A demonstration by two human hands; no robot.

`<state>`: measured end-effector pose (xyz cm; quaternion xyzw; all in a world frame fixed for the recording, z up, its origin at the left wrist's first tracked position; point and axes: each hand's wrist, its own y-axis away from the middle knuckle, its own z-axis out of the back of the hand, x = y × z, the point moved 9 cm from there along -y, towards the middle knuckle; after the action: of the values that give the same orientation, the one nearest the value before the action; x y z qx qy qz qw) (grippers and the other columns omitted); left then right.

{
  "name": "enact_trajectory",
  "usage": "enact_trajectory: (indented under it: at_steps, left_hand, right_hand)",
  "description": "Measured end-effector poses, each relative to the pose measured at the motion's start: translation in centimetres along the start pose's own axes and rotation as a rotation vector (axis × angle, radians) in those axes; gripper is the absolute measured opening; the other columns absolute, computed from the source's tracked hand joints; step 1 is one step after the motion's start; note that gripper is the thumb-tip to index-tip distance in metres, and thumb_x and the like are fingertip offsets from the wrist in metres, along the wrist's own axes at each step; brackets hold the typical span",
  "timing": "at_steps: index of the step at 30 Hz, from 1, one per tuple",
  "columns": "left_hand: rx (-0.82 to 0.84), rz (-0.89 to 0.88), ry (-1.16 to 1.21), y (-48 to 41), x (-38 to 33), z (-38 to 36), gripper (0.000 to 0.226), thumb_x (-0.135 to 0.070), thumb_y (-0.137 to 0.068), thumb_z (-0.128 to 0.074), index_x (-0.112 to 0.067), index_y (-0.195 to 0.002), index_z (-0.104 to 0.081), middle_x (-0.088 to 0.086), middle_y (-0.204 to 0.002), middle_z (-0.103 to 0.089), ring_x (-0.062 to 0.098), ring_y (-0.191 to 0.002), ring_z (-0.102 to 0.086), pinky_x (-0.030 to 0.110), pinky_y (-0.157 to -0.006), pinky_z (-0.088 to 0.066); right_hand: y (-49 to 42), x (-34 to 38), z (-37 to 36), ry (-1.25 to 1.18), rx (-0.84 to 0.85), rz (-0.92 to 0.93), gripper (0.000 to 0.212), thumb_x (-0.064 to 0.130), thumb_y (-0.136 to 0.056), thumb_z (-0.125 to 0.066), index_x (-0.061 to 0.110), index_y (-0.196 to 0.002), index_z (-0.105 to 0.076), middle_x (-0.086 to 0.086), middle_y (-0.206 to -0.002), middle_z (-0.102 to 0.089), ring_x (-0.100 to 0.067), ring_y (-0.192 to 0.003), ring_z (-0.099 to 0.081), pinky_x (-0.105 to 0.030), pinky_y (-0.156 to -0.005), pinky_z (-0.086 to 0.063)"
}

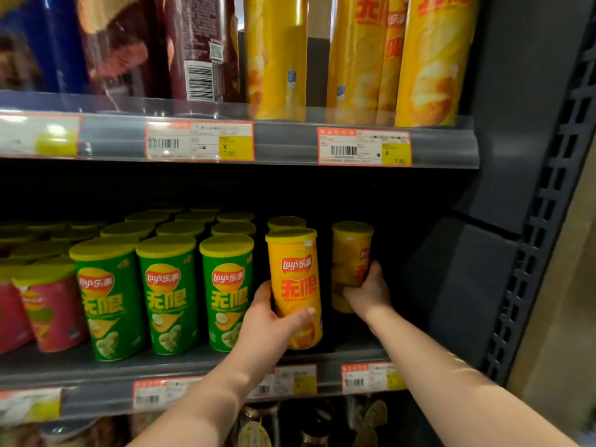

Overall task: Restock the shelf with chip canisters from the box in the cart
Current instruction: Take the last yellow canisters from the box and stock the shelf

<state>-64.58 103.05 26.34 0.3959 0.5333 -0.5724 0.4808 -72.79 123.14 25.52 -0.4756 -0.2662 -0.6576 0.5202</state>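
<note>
Pink canisters [54, 311] stand at the far left of the middle shelf [180, 366]. Next come three front-facing rows of green canisters [109, 298], each row running back into the dark. Just beside the rightmost green row, the left hand [271, 321] wraps fingers and thumb round the lower half of a yellow canister [295, 275], which is upright at the shelf front. One more yellow lid [286, 222] shows directly behind it. Further right, apart from the first, the right hand [367, 293] grips a second yellow canister [350, 253] low on its body, deeper in the open bay near the grey shelf upright [548, 221]. The box and cart are out of view.

Probable risks:
- Front canister: its base is near the shelf lip. If it is let go before it is fully seated, it could tip forward off the edge.
- Green row: the left hand lies close to it, so a sideways shift could topple a canister.
- Second canister: whether its base touches the shelf cannot be told. An early let-go could drop it.
</note>
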Motion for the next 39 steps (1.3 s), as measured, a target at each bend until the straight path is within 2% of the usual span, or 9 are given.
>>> enact_trajectory:
  at_steps: [3, 5, 9, 12, 20, 25, 28, 31, 39]
  left_hand:
    - [-0.021, -0.007, -0.047, -0.4, 0.1, -0.1, 0.040, -0.019, -0.078, -0.076, -0.038, -0.094, -0.044, -0.006, -0.102, -0.063, 0.009, -0.093, -0.062, 0.028, -0.080, -0.052]
    - [-0.038, -0.014, -0.098, -0.6, 0.1, -0.1, 0.040, -0.019, -0.078, -0.076, -0.038, -0.091, -0.043, -0.009, -0.098, -0.062, 0.005, -0.089, -0.061, 0.022, -0.074, -0.050]
    - [-0.052, -0.041, -0.164, -0.8, -0.1, -0.4, 0.039, -0.020, -0.079, -0.073, -0.035, -0.101, -0.045, -0.007, -0.095, -0.062, 0.005, -0.085, -0.061, 0.016, -0.067, -0.049]
    - [-0.042, -0.061, -0.276, -0.7, 0.0, -0.4, 0.044, -0.020, -0.078, -0.072, -0.030, -0.111, -0.045, -0.006, -0.095, -0.062, 0.011, -0.088, -0.063, 0.015, -0.068, -0.049]
    - [0.025, -0.109, -0.976, 1.8, 0.3, 0.0, 0.078, -0.050, -0.083, -0.059, -0.024, -0.147, -0.022, -0.001, -0.132, -0.049, 0.018, -0.121, -0.049, 0.028, -0.097, -0.041]
    - [0.168, -0.323, -1.275, 3.1, 1.4, -0.8, 0.049, -0.056, -0.085, -0.043, -0.025, -0.122, -0.053, -0.003, -0.121, -0.053, 0.020, -0.113, -0.049, 0.031, -0.093, -0.041]
    - [0.143, -0.383, -1.225, 3.3, 2.0, -0.3, 0.049, -0.058, -0.072, -0.036, -0.028, -0.096, -0.068, -0.007, -0.094, -0.064, 0.018, -0.085, -0.063, 0.028, -0.070, -0.053]
    - [0.089, -0.429, -1.221, 3.2, 2.0, 0.0, 0.042, -0.058, -0.065, -0.039, -0.032, -0.077, -0.069, -0.014, -0.074, -0.062, 0.010, -0.064, -0.062, 0.019, -0.053, -0.051]
    - [0.090, -0.423, -1.229, 3.2, 2.1, -0.3, 0.041, -0.058, -0.064, -0.038, -0.032, -0.073, -0.069, -0.013, -0.071, -0.061, 0.009, -0.062, -0.061, 0.018, -0.051, -0.051]
  right_hand:
    - [2.0, 1.2, 1.5, 0.036, -0.091, 0.083, 0.087, 0.023, -0.078, -0.073, 0.018, -0.148, -0.022, -0.013, -0.145, -0.031, -0.033, -0.129, -0.041, -0.039, -0.100, -0.041]
    - [4.2, 2.5, 1.7, 0.034, -0.084, 0.220, 0.073, 0.033, -0.080, -0.072, 0.021, -0.141, -0.034, -0.007, -0.137, -0.040, -0.026, -0.123, -0.046, -0.032, -0.090, -0.043]
    - [7.0, 2.9, -2.3, 0.052, 0.275, 0.166, 0.074, 0.047, -0.079, -0.070, 0.024, -0.141, -0.036, -0.001, -0.137, -0.047, -0.023, -0.126, -0.048, -0.030, -0.094, -0.043]
    - [7.3, 3.2, -3.3, 0.054, 0.322, 0.139, 0.072, 0.041, -0.078, -0.072, 0.021, -0.139, -0.038, 0.000, -0.137, -0.048, -0.021, -0.124, -0.049, -0.030, -0.095, -0.043]
    - [5.9, 3.4, -5.0, 0.108, 0.289, 0.134, 0.075, 0.042, -0.080, -0.071, 0.020, -0.142, -0.033, -0.006, -0.144, -0.042, -0.025, -0.128, -0.046, -0.036, -0.098, -0.042]
    - [5.1, 3.7, -6.0, 0.219, 0.265, 0.157, 0.074, 0.029, -0.075, -0.079, 0.016, -0.134, -0.038, -0.008, -0.139, -0.047, -0.026, -0.125, -0.048, -0.035, -0.096, -0.042]
    - [4.7, 4.2, -6.3, 0.213, 0.264, 0.163, 0.069, 0.025, -0.077, -0.077, 0.012, -0.134, -0.038, -0.010, -0.138, -0.047, -0.028, -0.126, -0.047, -0.035, -0.095, -0.042]
    - [4.2, 4.5, -6.7, 0.190, 0.276, 0.174, 0.064, 0.023, -0.079, -0.075, 0.012, -0.131, -0.041, -0.011, -0.135, -0.050, -0.029, -0.123, -0.049, -0.035, -0.094, -0.042]
    - [3.1, 4.8, -7.9, 0.134, 0.288, 0.186, 0.059, 0.015, -0.080, -0.073, 0.015, -0.132, -0.044, -0.010, -0.129, -0.056, -0.029, -0.119, -0.053, -0.035, -0.096, -0.043]
